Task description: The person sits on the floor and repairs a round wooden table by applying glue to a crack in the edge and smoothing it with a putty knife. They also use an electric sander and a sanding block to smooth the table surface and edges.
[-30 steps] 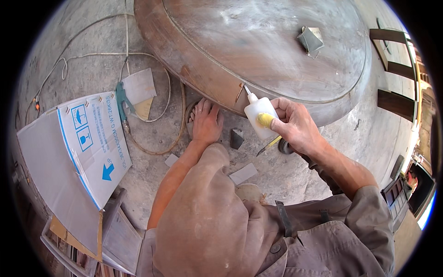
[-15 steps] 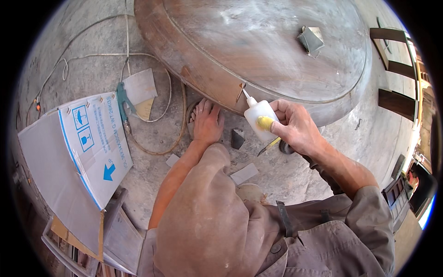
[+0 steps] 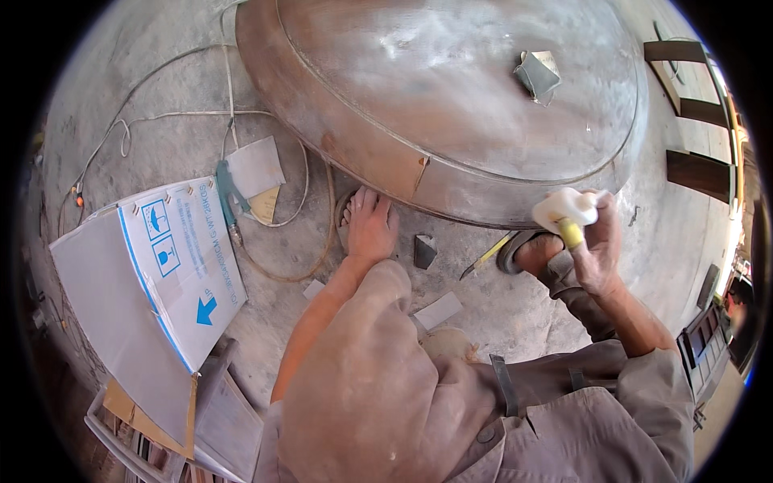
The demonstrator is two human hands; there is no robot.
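The right hand [image 3: 598, 256] grasps an opaque white squeeze bottle [image 3: 564, 205], its outline blurred, at the near edge of the brown, dust-hazed oval wooden panel [image 3: 451, 97]; the left hand's [image 3: 372, 229] hold is unclear.

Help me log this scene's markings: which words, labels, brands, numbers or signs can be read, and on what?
Carton: framed blue umbrella sign.
Carton: second framed blue sign, its symbol unclear.
Carton: blue arrow.
Carton: blue lettering, not copied here; smaller lines too blurred to read.
White bottle: no readable lettering.
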